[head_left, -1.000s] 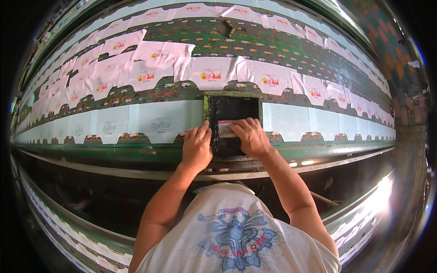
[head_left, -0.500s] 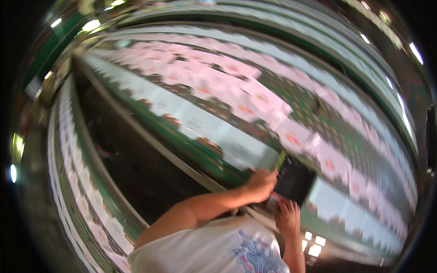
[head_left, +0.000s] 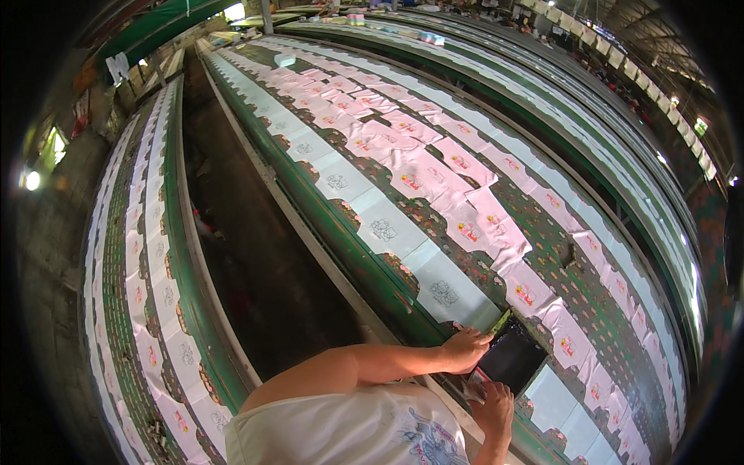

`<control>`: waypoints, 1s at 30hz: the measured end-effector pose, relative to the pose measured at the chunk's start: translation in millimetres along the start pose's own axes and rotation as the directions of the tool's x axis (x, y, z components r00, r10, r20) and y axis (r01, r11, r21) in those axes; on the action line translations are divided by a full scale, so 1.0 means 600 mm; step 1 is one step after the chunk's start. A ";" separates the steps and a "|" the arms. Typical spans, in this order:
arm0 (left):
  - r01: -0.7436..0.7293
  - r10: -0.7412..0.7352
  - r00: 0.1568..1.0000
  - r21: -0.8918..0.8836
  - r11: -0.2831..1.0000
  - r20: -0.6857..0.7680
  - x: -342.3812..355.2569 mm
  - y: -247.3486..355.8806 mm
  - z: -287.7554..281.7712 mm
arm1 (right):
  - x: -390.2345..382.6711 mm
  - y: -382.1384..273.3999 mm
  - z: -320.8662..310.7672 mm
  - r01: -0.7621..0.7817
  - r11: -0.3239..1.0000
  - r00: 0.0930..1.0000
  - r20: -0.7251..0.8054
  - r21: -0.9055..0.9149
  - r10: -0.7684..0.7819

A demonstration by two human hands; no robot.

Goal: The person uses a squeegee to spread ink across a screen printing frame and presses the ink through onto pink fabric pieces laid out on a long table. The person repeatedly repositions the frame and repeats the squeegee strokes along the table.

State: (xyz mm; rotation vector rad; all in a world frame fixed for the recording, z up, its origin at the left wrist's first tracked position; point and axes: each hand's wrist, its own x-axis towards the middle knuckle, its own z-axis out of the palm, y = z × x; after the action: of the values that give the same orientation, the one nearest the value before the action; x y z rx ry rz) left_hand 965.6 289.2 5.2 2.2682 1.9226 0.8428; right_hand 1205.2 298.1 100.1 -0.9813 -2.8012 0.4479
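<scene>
My white shirt [head_left: 333,426] is matt, creased cloth. My black screen [head_left: 510,359] looks smooth; the pink pieces [head_left: 488,208] look like matt, wrinkled cloth.

left hand [head_left: 466,350] touching left edge of dark screen frame [head_left: 515,353] | right hand [head_left: 494,407] — fingers around red-and-white scraper [head_left: 481,380], frame's near edge | pale-blue pieces [head_left: 426,260] along near edge of green surface [head_left: 364,260] — pink pieces [head_left: 434,184] farther in

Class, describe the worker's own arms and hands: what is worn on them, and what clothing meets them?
The left hand and right hand are gloveless; the forearms are bare, with no watch or band visible. The shirt is white, with a mainly blue print on the front.
</scene>
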 end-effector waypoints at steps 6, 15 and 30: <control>0.098 -0.264 0.932 -0.529 0.843 -0.249 -0.018 0.020 0.011 | -0.024 0.025 -0.007 -0.004 0.988 0.987 -0.160 0.156 0.030; 0.259 -0.420 0.891 -0.570 0.780 -0.170 -0.035 0.030 0.056 | -0.121 0.062 0.031 -0.460 0.768 0.743 -0.281 0.445 0.608; 0.130 -0.332 0.908 -0.583 0.802 -0.254 0.049 0.243 0.142 | -0.286 0.239 -0.013 -0.306 0.661 0.740 -0.265 0.685 0.618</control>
State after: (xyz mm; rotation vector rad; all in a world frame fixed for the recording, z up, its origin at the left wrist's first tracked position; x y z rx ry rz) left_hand 1135.9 309.1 -1.8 1.5775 1.7041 1.5963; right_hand 1424.5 298.5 55.4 -1.4108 -1.7237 0.9388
